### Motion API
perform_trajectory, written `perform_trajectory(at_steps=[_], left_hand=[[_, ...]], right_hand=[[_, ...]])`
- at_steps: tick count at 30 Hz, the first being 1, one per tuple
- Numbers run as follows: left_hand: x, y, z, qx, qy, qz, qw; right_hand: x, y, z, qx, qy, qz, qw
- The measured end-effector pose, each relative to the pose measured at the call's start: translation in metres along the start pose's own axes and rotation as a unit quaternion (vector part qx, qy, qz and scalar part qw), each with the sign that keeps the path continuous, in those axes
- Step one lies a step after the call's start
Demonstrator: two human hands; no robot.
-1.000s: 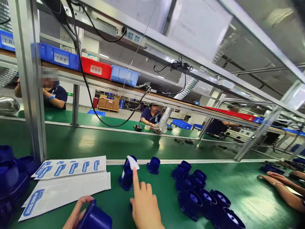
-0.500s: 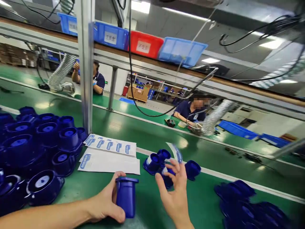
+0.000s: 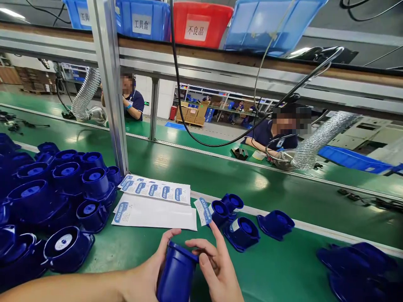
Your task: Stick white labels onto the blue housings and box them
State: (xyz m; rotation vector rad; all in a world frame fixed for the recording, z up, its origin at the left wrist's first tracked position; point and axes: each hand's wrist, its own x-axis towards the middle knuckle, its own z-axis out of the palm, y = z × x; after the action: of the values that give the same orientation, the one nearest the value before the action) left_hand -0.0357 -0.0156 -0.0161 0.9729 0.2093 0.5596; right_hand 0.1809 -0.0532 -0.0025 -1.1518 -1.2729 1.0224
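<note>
My left hand grips a dark blue plastic housing, held upright near the bottom edge. My right hand touches the housing's rim with curled fingers, and a small white-and-blue sticker stands up from its raised index fingertip. Sheets of the same stickers lie flat on the green belt just beyond my hands. Three blue housings sit to the right of the sheets.
A large pile of blue housings fills the left side, more of them at the right edge. An aluminium post rises behind the sheets. Bins sit on an overhead shelf. Other people work at the far benches.
The view has swung left and down. My left hand has brought the blue housing up toward my right hand, which now carries the sticker close over the housing's rim.
</note>
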Motion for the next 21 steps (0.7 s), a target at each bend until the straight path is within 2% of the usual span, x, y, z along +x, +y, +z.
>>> perform_trajectory(at_steps=[4, 7, 10, 13, 17, 21], left_hand=[[0.005, 0.008, 0.006, 0.005, -0.014, 0.031, 0.999], [0.009, 0.012, 0.007, 0.035, -0.019, 0.066, 0.997], [0.010, 0.011, 0.003, 0.031, -0.010, 0.069, 0.997], [0.011, 0.008, 0.001, 0.041, 0.040, 0.066, 0.996], [0.011, 0.003, 0.007, 0.144, 0.135, 0.111, 0.974], [0.008, -0.003, 0.014, 0.247, 0.152, 0.115, 0.950]], right_hand=[[-0.002, 0.015, -0.001, -0.040, -0.035, -0.049, 0.997], [-0.007, 0.027, 0.009, -0.042, -0.062, -0.032, 0.997], [-0.008, 0.034, 0.021, -0.034, -0.075, -0.011, 0.997], [-0.001, 0.031, 0.020, -0.036, -0.044, -0.017, 0.998], [0.008, 0.010, 0.006, -0.026, 0.018, -0.025, 0.999], [0.008, -0.006, 0.007, -0.047, 0.039, -0.003, 0.998]])
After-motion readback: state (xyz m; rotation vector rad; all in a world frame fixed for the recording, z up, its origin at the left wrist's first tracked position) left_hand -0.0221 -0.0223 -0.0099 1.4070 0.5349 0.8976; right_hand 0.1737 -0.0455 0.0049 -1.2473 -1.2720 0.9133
